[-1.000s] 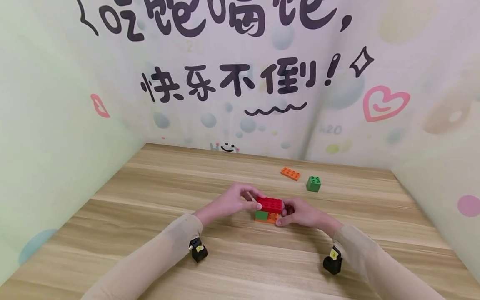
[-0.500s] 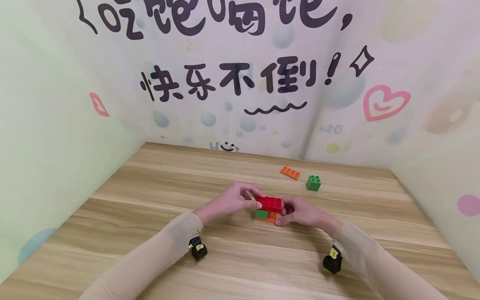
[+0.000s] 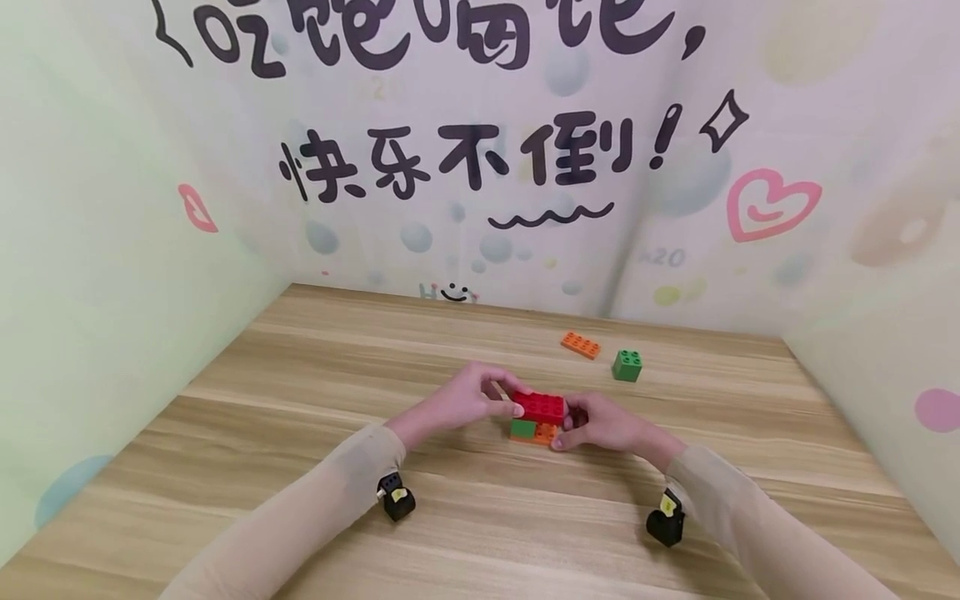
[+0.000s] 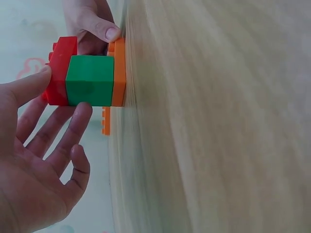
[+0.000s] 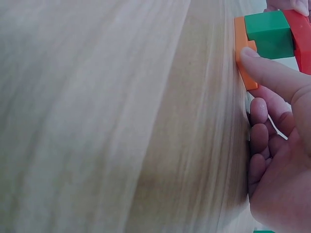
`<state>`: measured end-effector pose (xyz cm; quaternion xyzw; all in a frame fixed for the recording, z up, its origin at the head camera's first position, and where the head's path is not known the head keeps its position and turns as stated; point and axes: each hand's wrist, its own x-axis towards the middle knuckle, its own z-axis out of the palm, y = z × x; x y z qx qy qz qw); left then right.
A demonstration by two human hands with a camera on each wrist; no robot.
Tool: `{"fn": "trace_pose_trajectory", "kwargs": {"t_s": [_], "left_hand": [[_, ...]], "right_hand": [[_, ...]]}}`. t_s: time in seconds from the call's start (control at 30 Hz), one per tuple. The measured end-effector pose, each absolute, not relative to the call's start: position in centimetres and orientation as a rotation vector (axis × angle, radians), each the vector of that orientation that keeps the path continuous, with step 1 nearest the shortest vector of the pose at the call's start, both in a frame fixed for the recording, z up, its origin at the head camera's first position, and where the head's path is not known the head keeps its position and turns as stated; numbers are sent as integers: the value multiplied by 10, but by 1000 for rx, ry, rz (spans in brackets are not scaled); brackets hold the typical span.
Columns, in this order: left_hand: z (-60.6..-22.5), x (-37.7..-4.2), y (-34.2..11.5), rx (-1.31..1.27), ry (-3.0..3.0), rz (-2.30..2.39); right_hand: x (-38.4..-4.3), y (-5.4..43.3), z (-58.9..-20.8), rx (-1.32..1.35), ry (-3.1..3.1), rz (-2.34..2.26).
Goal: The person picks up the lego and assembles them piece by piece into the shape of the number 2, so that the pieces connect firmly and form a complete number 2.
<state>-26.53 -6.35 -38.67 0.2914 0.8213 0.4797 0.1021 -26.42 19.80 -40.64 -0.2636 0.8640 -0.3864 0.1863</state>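
My left hand (image 3: 467,395) grips a red toy building brick (image 3: 542,407), thumb on its studded top in the left wrist view and fingers along the far side. Beneath the red brick stands a green block (image 4: 90,80), on one end of an orange studded plate (image 5: 241,53). Seen from the right wrist, the red brick leans a little against the green block's top. My right hand (image 3: 606,425) pinches the orange plate's other end, its thumb on the near edge; its other fingers are curled near the table. Where the red brick meets the green block is partly hidden.
Farther back on the wooden table (image 3: 337,350) lie a second orange plate (image 3: 581,346) and a separate green block (image 3: 627,365). A printed cloth wall (image 3: 420,242) rises along the table's back edge, and pale walls stand on both sides.
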Motion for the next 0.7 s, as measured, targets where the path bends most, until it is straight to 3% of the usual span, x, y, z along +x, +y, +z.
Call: {"fn": "trace_pose_trajectory", "kwargs": {"t_s": [0.7], "left_hand": [[-388, -266, -64, 911, 2473, 1383]], "right_hand": [[-262, 197, -407, -744, 2455, -1099]]}}
